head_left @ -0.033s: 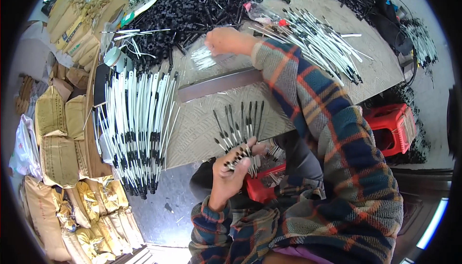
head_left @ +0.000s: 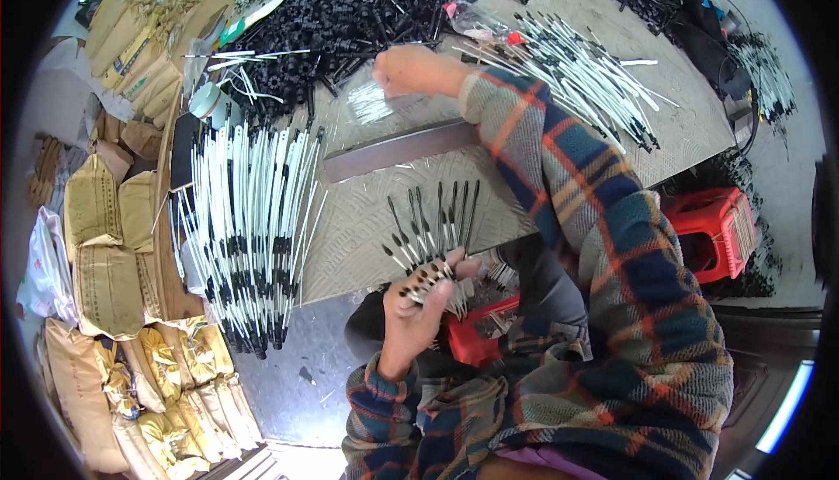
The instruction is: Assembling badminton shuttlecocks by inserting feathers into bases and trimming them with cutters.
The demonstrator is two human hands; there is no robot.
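My left hand [head_left: 415, 318] is closed around a fanned bunch of thin white sticks with dark tips [head_left: 428, 235], near the table's front edge. Long black tips point away from me, and short dark ends show between the fingers. Further off, my right hand [head_left: 406, 73] has its fingers curled shut at the edge of a clear plastic bag of small white pieces [head_left: 369, 104]. Whatever those fingers may hold is hidden. A flat metal bar [head_left: 398, 153] lies across the table between my two hands.
Long white rods with black parts [head_left: 249, 218] overhang the table's left side. Behind stands a heap of black plastic parts [head_left: 358, 8]. More white rods [head_left: 577, 69] lie at the far right, above a red stool [head_left: 712, 231]. Brown paper packages [head_left: 92, 200] are stacked at left.
The fanned sticks in my left hand have tipped slightly to the left and spread a little, with the fingers shifting under them. My right hand stays nearly in place.
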